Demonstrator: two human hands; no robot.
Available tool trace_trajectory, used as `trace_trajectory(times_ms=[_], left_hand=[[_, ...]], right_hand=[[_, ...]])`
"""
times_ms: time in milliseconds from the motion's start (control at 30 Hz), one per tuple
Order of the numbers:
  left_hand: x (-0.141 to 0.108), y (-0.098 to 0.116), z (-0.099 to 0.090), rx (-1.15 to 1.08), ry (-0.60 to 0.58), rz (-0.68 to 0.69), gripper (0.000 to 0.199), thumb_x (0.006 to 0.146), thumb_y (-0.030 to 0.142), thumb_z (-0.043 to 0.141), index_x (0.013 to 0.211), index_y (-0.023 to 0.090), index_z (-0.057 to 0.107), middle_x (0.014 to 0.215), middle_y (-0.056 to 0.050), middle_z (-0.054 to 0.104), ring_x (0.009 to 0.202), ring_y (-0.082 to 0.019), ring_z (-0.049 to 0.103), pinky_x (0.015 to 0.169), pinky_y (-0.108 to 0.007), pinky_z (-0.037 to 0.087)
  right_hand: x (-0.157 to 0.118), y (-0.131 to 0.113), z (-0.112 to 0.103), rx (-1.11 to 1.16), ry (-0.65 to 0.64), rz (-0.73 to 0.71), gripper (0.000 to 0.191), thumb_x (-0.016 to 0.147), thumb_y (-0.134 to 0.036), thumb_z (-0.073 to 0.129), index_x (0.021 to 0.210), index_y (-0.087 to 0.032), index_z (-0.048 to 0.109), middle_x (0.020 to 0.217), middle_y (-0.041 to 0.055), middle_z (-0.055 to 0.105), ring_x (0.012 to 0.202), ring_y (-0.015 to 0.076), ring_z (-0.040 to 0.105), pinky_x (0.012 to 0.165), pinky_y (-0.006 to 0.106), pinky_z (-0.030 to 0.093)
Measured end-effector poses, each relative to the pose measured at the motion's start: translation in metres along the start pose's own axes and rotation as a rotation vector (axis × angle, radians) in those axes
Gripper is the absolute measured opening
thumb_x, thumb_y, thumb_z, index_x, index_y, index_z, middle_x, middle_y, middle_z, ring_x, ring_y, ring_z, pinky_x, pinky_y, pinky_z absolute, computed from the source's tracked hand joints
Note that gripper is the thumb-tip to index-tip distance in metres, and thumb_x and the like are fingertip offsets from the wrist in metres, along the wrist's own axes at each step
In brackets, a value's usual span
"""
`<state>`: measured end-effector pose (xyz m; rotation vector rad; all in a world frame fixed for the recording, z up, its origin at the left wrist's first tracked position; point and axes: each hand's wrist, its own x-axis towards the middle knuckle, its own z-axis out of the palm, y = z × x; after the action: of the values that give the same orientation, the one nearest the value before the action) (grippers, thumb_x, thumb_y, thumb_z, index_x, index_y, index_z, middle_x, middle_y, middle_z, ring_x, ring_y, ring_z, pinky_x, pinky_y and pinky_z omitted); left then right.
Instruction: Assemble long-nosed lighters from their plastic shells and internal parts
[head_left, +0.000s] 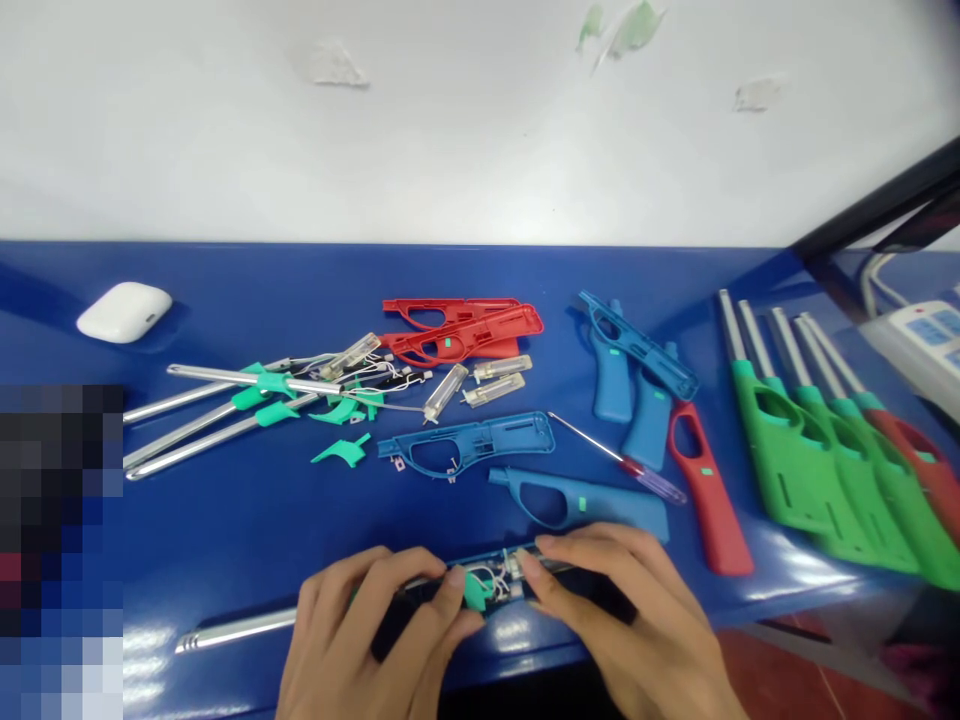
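At the table's front edge, a partly assembled blue gas lighter lies between my hands, its inside facing up. A green trigger, white wires and small parts show in it, and its metal tube sticks out to the left. My left hand is closed round the tube end, with fingertips by the trigger. Fingers and thumb of my right hand pinch the handle end near the wires. Just beyond lie a blue half shell and another blue half shell with small metal bits beside it.
Metal tubes with green collars lie left, near loose green triggers and clear fuel tanks. Red shells, blue shells, a red shell and a screwdriver lie beyond. Whole green lighters stand right; a white case left.
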<state>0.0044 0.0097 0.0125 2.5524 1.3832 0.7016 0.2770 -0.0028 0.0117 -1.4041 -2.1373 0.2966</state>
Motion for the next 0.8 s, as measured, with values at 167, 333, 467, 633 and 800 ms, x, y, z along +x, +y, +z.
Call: trace_trajectory(times_ms=[167,333,467,633,800], left_hand=[[-0.012,-0.008,0.003,0.085,-0.095,0.114,0.034,0.103,0.024,0.062,0.133,0.037,0.071,0.126,0.003,0.074,0.114,-0.022,0.06,0.1,-0.04,0.044],[-0.018,-0.01,0.006,0.175,-0.156,0.205,0.035,0.103,0.021,0.061,0.133,0.037,0.071,0.132,0.002,0.074,0.115,-0.025,0.062,0.101,-0.047,0.043],[-0.019,-0.01,0.006,0.213,-0.146,0.26,0.037,0.104,0.017,0.055,0.132,0.035,0.072,0.131,0.0,0.074,0.112,-0.025,0.065,0.1,-0.049,0.043],[-0.016,-0.009,0.004,0.157,-0.139,0.224,0.035,0.105,0.021,0.056,0.131,0.04,0.071,0.133,0.004,0.073,0.116,-0.023,0.064,0.102,-0.047,0.044],[-0.004,0.004,-0.003,0.03,0.045,0.044,0.032,0.102,0.026,0.067,0.133,0.022,0.068,0.12,-0.004,0.075,0.114,-0.023,0.062,0.1,-0.041,0.048]], right_hand=[[0.006,-0.004,-0.004,0.029,0.003,-0.043,0.046,0.101,-0.012,0.063,0.14,-0.035,0.068,0.117,0.0009,0.075,0.107,0.0196,0.07,0.092,0.032,0.062],[0.011,-0.01,-0.003,0.05,0.086,-0.032,0.035,0.105,-0.013,0.059,0.131,-0.031,0.073,0.114,0.0002,0.075,0.109,0.017,0.065,0.092,0.029,0.057],[0.014,-0.008,-0.005,0.051,0.071,-0.066,0.034,0.101,-0.009,0.063,0.128,-0.027,0.074,0.112,0.0019,0.075,0.106,0.0177,0.065,0.09,0.03,0.059],[0.02,-0.006,-0.014,0.009,0.014,-0.132,0.034,0.104,-0.01,0.057,0.13,-0.025,0.073,0.114,0.0032,0.075,0.106,0.0175,0.065,0.092,0.03,0.057],[0.012,0.007,-0.027,-0.056,-0.012,-0.096,0.039,0.102,-0.017,0.063,0.14,-0.029,0.067,0.133,0.0042,0.066,0.121,0.0223,0.06,0.107,0.039,0.047]])
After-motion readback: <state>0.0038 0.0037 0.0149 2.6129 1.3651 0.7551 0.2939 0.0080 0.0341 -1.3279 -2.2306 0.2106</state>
